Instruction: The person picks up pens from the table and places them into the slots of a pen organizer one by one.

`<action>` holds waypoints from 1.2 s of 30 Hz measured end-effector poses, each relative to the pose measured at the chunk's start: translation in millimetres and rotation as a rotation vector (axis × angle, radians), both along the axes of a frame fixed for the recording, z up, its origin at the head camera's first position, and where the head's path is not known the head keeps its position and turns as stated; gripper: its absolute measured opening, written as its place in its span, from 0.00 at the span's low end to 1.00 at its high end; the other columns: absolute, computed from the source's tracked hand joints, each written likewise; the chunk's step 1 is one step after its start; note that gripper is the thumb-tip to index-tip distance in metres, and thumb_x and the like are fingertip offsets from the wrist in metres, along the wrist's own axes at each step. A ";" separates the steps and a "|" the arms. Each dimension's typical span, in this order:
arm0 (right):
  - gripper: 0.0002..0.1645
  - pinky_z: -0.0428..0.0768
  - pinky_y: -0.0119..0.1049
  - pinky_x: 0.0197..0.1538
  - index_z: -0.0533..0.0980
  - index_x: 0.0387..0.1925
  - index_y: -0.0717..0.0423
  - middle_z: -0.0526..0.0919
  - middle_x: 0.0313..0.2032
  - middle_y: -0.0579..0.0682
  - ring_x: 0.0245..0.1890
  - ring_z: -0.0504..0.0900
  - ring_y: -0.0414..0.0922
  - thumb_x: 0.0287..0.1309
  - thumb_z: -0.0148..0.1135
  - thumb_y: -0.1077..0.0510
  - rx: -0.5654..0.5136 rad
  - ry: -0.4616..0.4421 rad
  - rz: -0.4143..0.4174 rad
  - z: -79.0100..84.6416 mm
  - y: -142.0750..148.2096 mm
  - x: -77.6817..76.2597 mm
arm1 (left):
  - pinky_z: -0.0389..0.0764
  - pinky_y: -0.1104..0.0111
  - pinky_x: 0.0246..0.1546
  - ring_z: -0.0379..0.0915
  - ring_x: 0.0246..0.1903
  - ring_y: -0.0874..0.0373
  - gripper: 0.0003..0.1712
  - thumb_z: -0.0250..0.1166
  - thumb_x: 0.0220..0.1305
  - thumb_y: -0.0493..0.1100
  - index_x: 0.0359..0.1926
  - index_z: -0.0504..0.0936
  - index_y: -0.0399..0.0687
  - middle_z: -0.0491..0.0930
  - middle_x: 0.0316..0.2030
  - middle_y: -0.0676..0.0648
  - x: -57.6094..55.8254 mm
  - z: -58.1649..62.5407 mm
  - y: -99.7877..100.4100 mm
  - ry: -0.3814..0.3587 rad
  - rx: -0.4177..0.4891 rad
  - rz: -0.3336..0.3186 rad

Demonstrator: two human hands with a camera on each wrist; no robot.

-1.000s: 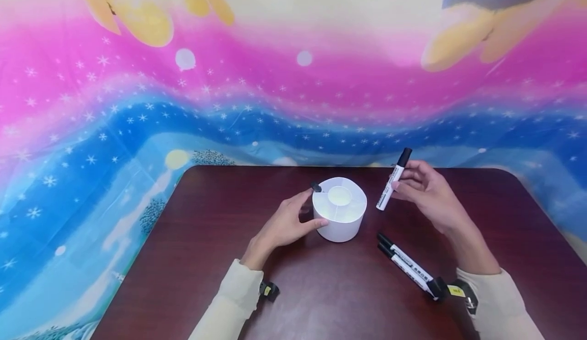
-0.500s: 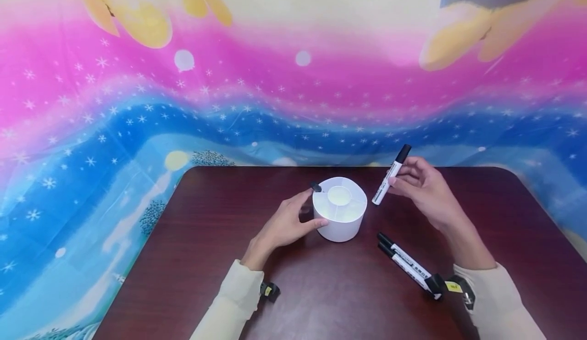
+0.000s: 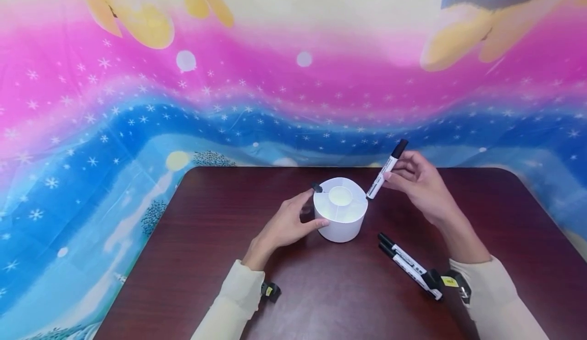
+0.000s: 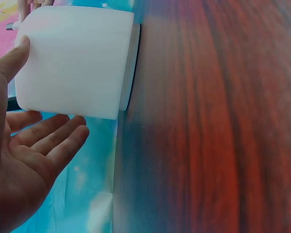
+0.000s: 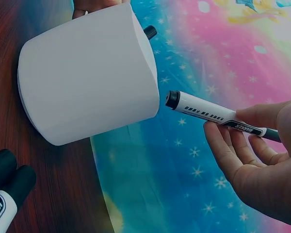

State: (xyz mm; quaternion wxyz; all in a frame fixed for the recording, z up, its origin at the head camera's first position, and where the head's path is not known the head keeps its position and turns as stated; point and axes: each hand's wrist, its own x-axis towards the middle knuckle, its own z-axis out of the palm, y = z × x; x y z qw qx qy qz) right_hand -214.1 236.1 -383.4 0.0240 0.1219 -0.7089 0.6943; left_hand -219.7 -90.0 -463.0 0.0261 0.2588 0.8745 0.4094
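A white round desk organizer [image 3: 341,230] with several compartments around a round middle one stands on the table. My left hand [image 3: 285,223] holds its left side, thumb at the front and fingers round the side, as the left wrist view of the organizer [image 4: 75,63] also shows. The black end of a pen or marker [image 3: 317,187] pokes out at the organizer's left rim. Right of it, my right hand [image 3: 422,184] pinches a white whiteboard marker [image 5: 203,108] between thumb and fingers. This marker is tilted, black cap up, its lower end close by the organizer's right rim.
Two more black-capped markers [image 3: 408,266] lie side by side on the dark red-brown table [image 3: 330,294], below the right hand. A wrist camera [image 3: 451,280] partly overlaps their near ends. Behind the table's far edge hangs a colourful printed cloth [image 3: 275,85].
My right hand has moved left and slightly up with the marker, bringing its lower end to the organizer's right rim. The left hand and the organizer have stayed in place.
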 end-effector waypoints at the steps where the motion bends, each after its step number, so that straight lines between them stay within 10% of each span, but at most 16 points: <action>1: 0.21 0.90 0.34 0.52 0.69 0.60 0.59 0.81 0.46 0.49 0.45 0.90 0.36 0.72 0.67 0.67 0.000 0.002 0.001 -0.3 -0.9 -0.7 | 0.83 0.60 0.67 0.84 0.64 0.53 0.50 0.76 0.66 0.63 0.82 0.66 0.56 0.77 0.72 0.49 -0.2 -0.2 -0.1 -0.002 -0.002 0.001; 36: 0.26 0.87 0.26 0.54 0.66 0.65 0.67 0.82 0.51 0.50 0.49 0.87 0.34 0.75 0.66 0.62 0.255 -0.007 0.007 -5.8 -18.5 -6.4 | 0.84 0.60 0.67 0.84 0.64 0.54 0.50 0.75 0.66 0.65 0.81 0.67 0.55 0.78 0.72 0.48 0.5 -0.7 -0.3 0.001 -0.009 0.008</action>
